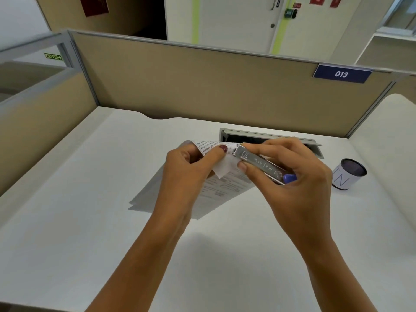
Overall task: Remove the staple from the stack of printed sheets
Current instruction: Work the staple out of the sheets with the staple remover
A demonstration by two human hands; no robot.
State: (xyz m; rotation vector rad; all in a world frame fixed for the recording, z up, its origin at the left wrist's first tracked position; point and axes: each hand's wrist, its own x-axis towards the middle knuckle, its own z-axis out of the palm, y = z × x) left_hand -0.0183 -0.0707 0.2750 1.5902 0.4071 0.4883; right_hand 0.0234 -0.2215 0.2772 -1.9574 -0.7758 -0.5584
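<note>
A stack of printed sheets (222, 192) lies on the white desk, its far corner lifted and curled. My left hand (191, 172) pinches that curled corner between thumb and fingers. My right hand (290, 176) grips a small silver stapler (258, 164) with a blue end, marked "10". The stapler's front tip touches the held corner of the sheets. The staple itself is too small to make out.
A white paper-wrapped cup (347, 174) with a dark inside stands on the desk to the right. A grey cable slot (270, 136) opens in the desk behind my hands. Beige partition walls (202, 86) close off the desk's back and left.
</note>
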